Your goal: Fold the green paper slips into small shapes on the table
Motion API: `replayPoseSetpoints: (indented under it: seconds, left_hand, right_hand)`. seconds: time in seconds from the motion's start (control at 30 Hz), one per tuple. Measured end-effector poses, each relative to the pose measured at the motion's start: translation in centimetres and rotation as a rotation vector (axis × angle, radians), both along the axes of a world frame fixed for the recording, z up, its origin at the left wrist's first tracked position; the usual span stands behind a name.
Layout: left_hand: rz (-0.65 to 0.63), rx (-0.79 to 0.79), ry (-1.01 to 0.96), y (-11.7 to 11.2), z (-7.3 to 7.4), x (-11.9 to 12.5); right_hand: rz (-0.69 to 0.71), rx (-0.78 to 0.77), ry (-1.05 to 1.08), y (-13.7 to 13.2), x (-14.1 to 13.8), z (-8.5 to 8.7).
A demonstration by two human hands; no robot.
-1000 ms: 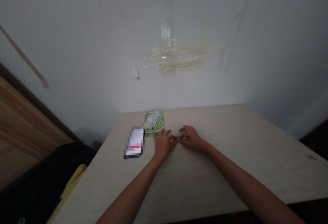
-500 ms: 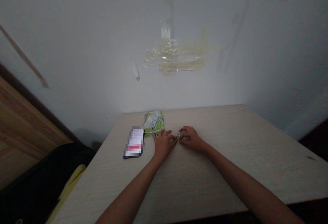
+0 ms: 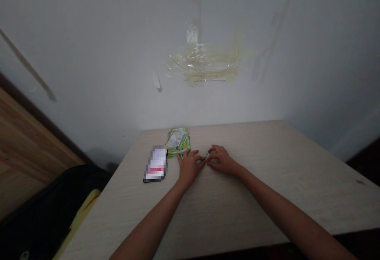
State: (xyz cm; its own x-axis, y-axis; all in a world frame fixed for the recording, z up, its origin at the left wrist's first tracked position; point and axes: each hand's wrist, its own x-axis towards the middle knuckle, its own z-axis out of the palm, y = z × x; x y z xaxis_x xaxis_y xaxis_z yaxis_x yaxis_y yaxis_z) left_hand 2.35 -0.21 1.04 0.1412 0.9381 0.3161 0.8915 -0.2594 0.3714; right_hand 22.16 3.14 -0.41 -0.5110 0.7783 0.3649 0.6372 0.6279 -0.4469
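Between my fingertips, just above the table (image 3: 252,212), is a small green-and-white piece (image 3: 207,156), too small to name. My left hand (image 3: 190,165) pinches its left side with thumb and forefinger, the other fingers spread. From the other side my right hand (image 3: 220,160) pinches it, its fingers curled. Just behind my left hand lies a pile of green-and-white packets (image 3: 178,141), partly covered by my fingers.
A phone (image 3: 156,164) with a blurred screen lies left of my left hand. The wall (image 3: 118,54), with clear tape (image 3: 202,65) on it, rises behind the table. A dark bag (image 3: 56,204) and yellow cloth (image 3: 86,212) are beside the left edge.
Both hands keep nearly the same pose around the small piece. The whole view has shifted very slightly; the phone and packets have not moved on the table.
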Motion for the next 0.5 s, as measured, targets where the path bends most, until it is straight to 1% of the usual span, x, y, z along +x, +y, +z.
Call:
replayPoseSetpoints:
  seconds: [0.13,0.23,0.37,0.43,0.5]
  left_hand:
    - [-0.004,0.001,0.001,-0.01,-0.01,-0.05]
    - [-0.004,-0.011,0.012,0.0,0.06,-0.09]
    - [-0.004,-0.03,0.025,-0.04,0.28,-0.03]
    - [-0.004,-0.03,0.026,-0.04,0.31,0.01]
    - [-0.002,-0.022,0.027,-0.03,0.25,0.02]
  right_hand:
    - [0.005,-0.008,0.022,-0.06,0.0,-0.05]
    - [0.007,-0.041,0.093,0.13,0.21,-0.2]
    - [-0.049,-0.082,0.223,0.6,0.64,-0.52]
    - [-0.066,-0.079,0.247,0.77,0.74,-0.62]
    - [-0.05,-0.078,0.243,0.79,0.7,-0.6]
